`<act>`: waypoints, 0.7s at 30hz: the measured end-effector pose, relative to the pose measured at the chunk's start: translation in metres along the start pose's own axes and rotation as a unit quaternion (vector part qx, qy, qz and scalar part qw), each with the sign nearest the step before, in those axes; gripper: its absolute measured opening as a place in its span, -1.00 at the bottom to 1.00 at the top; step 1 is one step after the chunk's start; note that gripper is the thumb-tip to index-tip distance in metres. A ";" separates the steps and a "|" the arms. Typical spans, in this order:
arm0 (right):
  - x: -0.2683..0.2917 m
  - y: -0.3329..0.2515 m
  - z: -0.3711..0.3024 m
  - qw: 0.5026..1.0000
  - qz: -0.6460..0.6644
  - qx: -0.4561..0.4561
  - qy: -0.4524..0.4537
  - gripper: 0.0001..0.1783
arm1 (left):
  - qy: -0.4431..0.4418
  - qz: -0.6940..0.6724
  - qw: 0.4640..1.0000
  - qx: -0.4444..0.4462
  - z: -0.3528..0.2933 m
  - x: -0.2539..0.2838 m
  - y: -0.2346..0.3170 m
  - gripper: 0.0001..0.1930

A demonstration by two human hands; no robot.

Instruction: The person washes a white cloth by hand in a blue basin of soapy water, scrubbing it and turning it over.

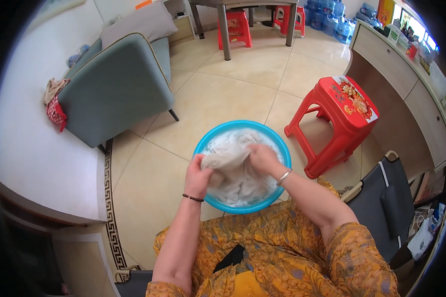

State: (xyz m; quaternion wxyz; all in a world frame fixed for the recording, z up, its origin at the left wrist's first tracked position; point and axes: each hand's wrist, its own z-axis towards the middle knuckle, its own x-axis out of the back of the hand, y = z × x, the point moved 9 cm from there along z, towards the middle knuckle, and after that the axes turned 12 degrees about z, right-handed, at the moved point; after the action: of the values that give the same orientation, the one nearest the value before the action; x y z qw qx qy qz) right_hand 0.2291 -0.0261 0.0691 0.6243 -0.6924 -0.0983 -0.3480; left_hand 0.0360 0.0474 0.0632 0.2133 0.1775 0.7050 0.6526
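Note:
A round blue basin (pixel 286 150) with soapy, foamy water stands on the tiled floor just in front of my knees. In it lies a wet whitish cloth (pixel 240 185), partly under the suds. My left hand (pixel 198 177) is closed on a bunched part of this cloth at the basin's left side. My right hand (pixel 263 159) grips another part of it further right, its fingers partly hidden by the cloth. Between both hands the fabric is lifted a little above the water. Whether it is a garment or a towel I cannot make out.
A red plastic stool (pixel 334 119) stands right of the basin. Beyond on the left is a grey-blue sofa (pixel 119 89). A dark folding chair (pixel 381 208) is at my right, below a long counter (pixel 389 57). A table (pixel 243 4) and blue water bottles (pixel 329 20) are at the back.

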 end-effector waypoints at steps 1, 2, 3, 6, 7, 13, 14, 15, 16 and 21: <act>0.011 -0.005 0.002 1.000 0.001 0.002 0.000 -0.66 | 0.001 0.001 1.000 -0.001 0.000 0.004 0.004 -0.63; 0.035 -0.024 0.003 0.996 0.062 0.040 0.041 -0.69 | 0.015 -0.051 0.999 -0.001 -0.002 0.007 0.014 -0.66; 0.058 -0.040 0.001 0.986 0.122 0.076 0.085 -0.72 | 0.025 -0.103 0.994 -0.001 -0.003 0.010 0.022 -0.69; 0.087 -0.065 -0.003 0.956 0.176 0.175 0.154 -0.74 | 0.013 -0.135 0.991 0.003 -0.003 0.010 0.031 -0.68; 0.088 -0.062 -0.002 0.957 0.175 0.173 0.152 -0.74 | 0.009 -0.129 0.992 0.003 -0.004 0.010 0.032 -0.68; 0.025 0.013 -0.011 0.969 -0.165 0.063 -0.172 -0.57 | -0.020 0.109 0.975 0.195 -0.021 0.007 -0.051 -0.69; 0.021 0.022 -0.018 0.958 -0.183 0.019 -0.222 -0.54 | -0.078 0.233 0.947 0.208 -0.021 -0.003 -0.062 -0.66; 0.022 0.015 -0.016 0.956 -0.183 0.019 -0.227 -0.54 | -0.128 0.357 0.901 0.210 -0.021 -0.004 -0.068 -0.64; 0.020 0.011 -0.016 0.949 -0.190 0.011 -0.251 -0.55 | -0.098 0.395 0.895 0.182 -0.018 0.001 -0.076 -0.60; 0.030 -0.003 -0.010 0.960 -0.148 0.041 -0.236 -0.55 | -0.005 0.535 0.841 0.079 -0.015 -0.002 -0.041 -0.47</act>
State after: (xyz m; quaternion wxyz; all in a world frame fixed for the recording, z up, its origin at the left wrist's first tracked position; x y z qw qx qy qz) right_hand 0.2457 -0.0440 0.0894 0.5530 -0.7060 -0.3585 -0.2593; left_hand 0.0305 0.0304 0.0233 -0.1802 0.5470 0.5481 0.6066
